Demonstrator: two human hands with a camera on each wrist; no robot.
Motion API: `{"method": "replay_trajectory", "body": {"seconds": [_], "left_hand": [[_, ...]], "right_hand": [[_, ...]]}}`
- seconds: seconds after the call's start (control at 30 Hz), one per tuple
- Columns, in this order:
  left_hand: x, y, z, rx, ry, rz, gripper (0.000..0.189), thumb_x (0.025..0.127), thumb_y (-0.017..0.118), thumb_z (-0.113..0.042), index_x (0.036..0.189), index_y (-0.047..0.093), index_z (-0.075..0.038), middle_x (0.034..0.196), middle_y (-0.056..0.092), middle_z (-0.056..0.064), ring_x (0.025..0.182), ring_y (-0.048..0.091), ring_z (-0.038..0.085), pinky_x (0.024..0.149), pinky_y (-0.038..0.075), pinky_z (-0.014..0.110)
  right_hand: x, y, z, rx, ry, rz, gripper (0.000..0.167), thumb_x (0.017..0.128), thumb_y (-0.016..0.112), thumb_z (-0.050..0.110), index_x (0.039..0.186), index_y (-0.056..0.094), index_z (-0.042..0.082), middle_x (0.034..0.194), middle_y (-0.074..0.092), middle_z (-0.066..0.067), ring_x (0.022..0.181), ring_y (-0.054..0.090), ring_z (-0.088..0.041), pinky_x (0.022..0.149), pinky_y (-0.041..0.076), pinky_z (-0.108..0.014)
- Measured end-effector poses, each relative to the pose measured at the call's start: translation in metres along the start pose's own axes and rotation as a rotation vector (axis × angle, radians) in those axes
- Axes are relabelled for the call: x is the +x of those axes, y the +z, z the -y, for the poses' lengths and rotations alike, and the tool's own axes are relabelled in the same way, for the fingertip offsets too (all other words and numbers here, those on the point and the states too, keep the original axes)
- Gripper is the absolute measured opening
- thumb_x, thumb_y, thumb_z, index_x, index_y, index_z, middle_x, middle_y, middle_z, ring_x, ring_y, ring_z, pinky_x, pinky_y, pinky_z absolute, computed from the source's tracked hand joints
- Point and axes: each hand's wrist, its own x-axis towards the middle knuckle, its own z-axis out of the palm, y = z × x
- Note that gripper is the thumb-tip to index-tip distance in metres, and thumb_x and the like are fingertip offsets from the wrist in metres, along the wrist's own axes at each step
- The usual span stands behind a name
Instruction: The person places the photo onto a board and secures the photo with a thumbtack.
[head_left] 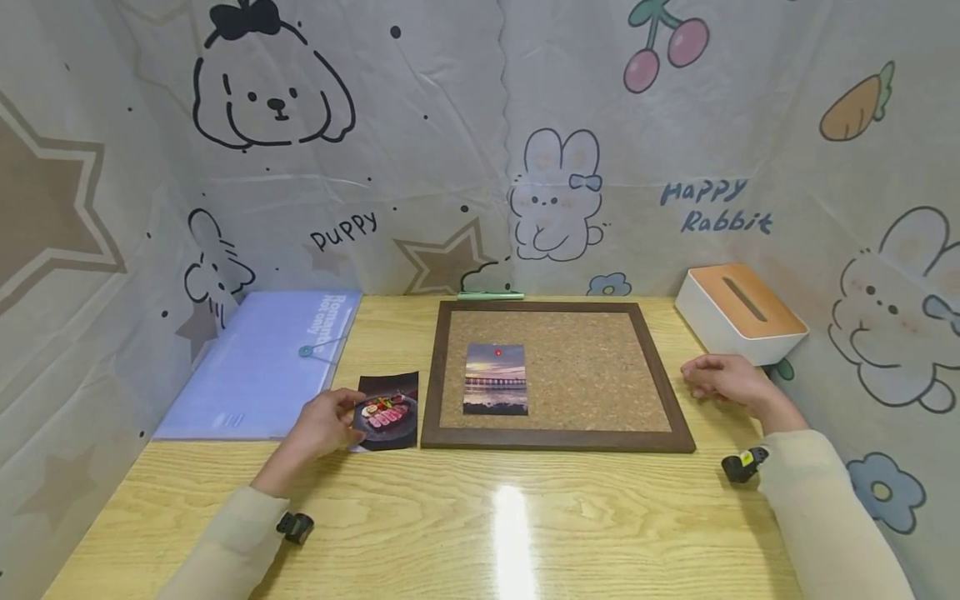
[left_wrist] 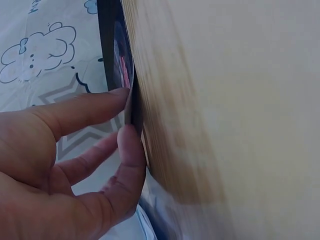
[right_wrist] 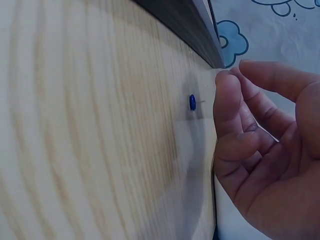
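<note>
At the left of the corkboard (head_left: 600, 375), my left hand (head_left: 324, 423) pinches the edge of a food photo (head_left: 392, 414) showing sliced meat on a dark plate. In the left wrist view, the thumb and a finger hold that photo (left_wrist: 124, 65) edge-on. My right hand (head_left: 723, 383) hovers over the table beside the board's right side, fingers loosely curled with nothing between them. A blue thumbtack (right_wrist: 192, 102) lies on the table just by its fingertips in the right wrist view. A sunset pier photo (head_left: 495, 385) is fixed on the cork by a red thumbtack (head_left: 498, 353).
A translucent blue file folder (head_left: 247, 375) lies at the left. Behind the board rests a green pen (head_left: 491, 296). A white tissue box (head_left: 742, 312) with a wooden lid stands at the back right. Printed cloth (head_left: 450, 150) walls the table on three sides.
</note>
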Motion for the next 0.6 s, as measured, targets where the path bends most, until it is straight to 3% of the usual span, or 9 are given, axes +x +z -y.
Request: {"method": "replay_trajectory", "body": {"seconds": [0.3,0.47,0.6], "left_hand": [[-0.004,-0.007,0.001,-0.061,-0.031,0.026,0.048,0.079,0.078,-0.002,0.125,0.065,-0.001,0.113,0.067,0.020,0.103,0.064,0.032,0.083,0.056,0.039],[-0.005,-0.011,0.002,-0.102,-0.029,0.041,0.050,0.081,0.077,-0.003,0.128,0.063,0.000,0.118,0.066,0.023,0.103,0.067,0.032,0.076,0.057,0.032],[-0.004,-0.013,0.004,-0.180,-0.033,0.066,0.051,0.083,0.074,-0.001,0.132,0.060,0.002,0.120,0.066,0.026,0.100,0.069,0.027,0.073,0.057,0.029]], "right_hand": [[-0.001,-0.007,-0.011,-0.057,0.047,0.012,0.039,0.099,0.062,0.026,0.122,0.060,-0.006,0.092,0.070,0.004,0.077,0.064,-0.007,0.062,0.050,-0.025],[0.001,-0.007,-0.016,-0.115,0.027,0.024,0.031,0.097,0.064,0.019,0.115,0.065,-0.006,0.100,0.071,-0.002,0.082,0.063,-0.007,0.071,0.056,-0.024],[0.001,-0.007,-0.015,-0.154,0.009,0.022,0.027,0.095,0.065,0.017,0.109,0.068,-0.006,0.097,0.072,-0.003,0.081,0.062,-0.008,0.070,0.056,-0.025]]}}
